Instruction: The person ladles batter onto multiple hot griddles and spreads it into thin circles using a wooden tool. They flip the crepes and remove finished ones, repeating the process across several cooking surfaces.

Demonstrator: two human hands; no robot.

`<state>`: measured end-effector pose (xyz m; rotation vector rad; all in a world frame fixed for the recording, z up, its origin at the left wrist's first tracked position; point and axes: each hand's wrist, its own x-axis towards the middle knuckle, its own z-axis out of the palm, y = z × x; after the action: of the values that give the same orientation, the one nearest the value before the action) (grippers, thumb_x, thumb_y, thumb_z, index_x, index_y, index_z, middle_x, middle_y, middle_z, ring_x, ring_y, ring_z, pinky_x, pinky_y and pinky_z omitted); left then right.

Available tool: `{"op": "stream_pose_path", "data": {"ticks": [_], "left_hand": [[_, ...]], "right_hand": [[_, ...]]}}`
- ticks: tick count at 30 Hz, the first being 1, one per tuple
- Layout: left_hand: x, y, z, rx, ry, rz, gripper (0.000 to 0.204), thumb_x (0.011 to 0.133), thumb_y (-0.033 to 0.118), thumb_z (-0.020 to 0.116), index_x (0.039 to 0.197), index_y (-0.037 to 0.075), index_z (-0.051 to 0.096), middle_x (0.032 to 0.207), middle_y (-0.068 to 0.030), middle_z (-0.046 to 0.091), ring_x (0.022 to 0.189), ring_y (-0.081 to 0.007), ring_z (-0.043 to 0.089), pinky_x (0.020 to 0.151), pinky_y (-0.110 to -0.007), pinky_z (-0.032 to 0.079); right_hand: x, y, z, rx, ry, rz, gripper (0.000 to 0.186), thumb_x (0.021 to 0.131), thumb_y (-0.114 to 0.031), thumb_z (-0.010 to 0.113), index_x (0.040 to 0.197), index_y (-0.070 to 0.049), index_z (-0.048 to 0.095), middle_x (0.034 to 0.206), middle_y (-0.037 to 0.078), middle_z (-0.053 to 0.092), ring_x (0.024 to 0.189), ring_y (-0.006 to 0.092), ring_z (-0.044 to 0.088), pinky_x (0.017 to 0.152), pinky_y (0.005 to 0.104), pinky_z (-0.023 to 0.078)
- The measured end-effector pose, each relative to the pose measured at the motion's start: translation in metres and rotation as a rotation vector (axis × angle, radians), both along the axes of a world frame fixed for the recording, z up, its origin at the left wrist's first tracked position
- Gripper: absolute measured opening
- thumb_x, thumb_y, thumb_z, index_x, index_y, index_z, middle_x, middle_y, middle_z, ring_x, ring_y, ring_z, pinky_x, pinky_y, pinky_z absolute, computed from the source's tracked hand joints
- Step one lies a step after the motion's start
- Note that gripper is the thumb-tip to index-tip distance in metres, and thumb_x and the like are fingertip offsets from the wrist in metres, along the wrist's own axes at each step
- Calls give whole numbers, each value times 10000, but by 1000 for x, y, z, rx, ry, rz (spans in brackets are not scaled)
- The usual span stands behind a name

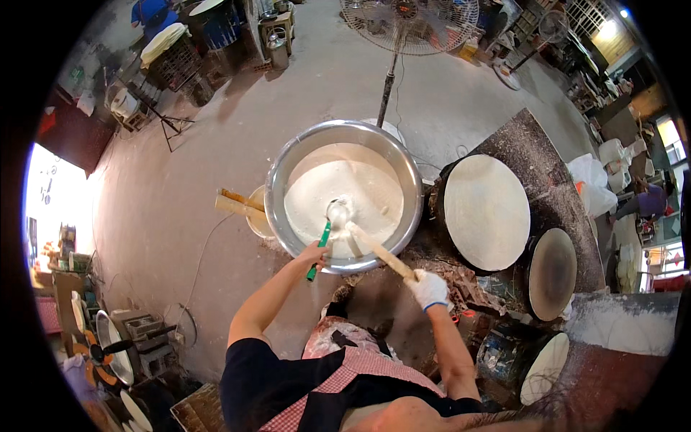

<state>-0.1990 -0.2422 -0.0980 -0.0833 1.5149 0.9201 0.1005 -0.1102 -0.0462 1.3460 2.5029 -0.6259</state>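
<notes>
A wide metal basin (276, 223) of creamy white batter (360, 169) stands in front of me. My bare left hand (314, 255) is closed around the green handle of a ladle (325, 236), whose bowl rests in the batter near the middle. In a white glove with a blue cuff, my right hand (430, 289) grips a flat wooden paddle (385, 253). The paddle's tip reaches over the basin's near rim to the batter, close beside the ladle bowl. Right of the basin, a round griddle (487, 214) is covered by a pale, thin sheet.
A darker round griddle (553, 273) and another pale round top (545, 369) stand at the right. Beyond the basin rises a pedestal fan (394, 79). A pale bucket (258, 216) with wooden sticks across it sits left of the basin. A tripod (169, 126) stands far left.
</notes>
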Motion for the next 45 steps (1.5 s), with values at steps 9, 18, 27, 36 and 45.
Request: {"op": "stream_pose_path", "data": {"ticks": [9, 18, 27, 36, 45], "left_hand": [[13, 5, 210, 410, -390, 268, 197, 922, 243, 446, 1095, 152, 424, 541, 54, 289, 363, -13, 240, 252, -161, 176], [6, 9, 428, 893, 297, 71, 351, 935, 243, 413, 1278, 189, 359, 561, 52, 291, 345, -24, 231, 259, -173, 165], [-20, -1, 307, 641, 292, 90, 388, 914, 234, 463, 1262, 174, 302, 548, 25, 323, 341, -62, 269, 259, -207, 227], [-1, 6, 249, 599, 1, -17, 349, 923, 206, 439, 1245, 220, 303, 574, 26, 322, 370, -52, 272, 289, -193, 199], [69, 58, 240, 468, -267, -233, 263, 929, 209, 425, 1185, 189, 371, 563, 27, 287, 350, -47, 222, 271, -190, 195]], "right_hand": [[17, -21, 93, 212, 611, -114, 291, 739, -287, 649, 929, -68, 633, 759, 161, 629, 675, 299, 622, 602, 368, 489], [-36, 62, 241, 640, 1120, -13, 215, 723, -96, 679, 892, 20, 617, 722, 174, 609, 632, 281, 613, 565, 325, 480], [-34, 42, 123, -315, 1190, -262, 234, 763, -80, 649, 975, 18, 634, 837, 55, 638, 729, 109, 569, 645, 249, 474], [18, -2, 111, -202, 991, -349, 281, 741, -189, 666, 946, 1, 637, 826, 80, 660, 758, 117, 602, 701, 265, 471], [128, -54, 58, -120, 791, -653, 332, 726, -303, 684, 911, -31, 642, 784, 99, 643, 722, 163, 603, 657, 295, 458]]}}
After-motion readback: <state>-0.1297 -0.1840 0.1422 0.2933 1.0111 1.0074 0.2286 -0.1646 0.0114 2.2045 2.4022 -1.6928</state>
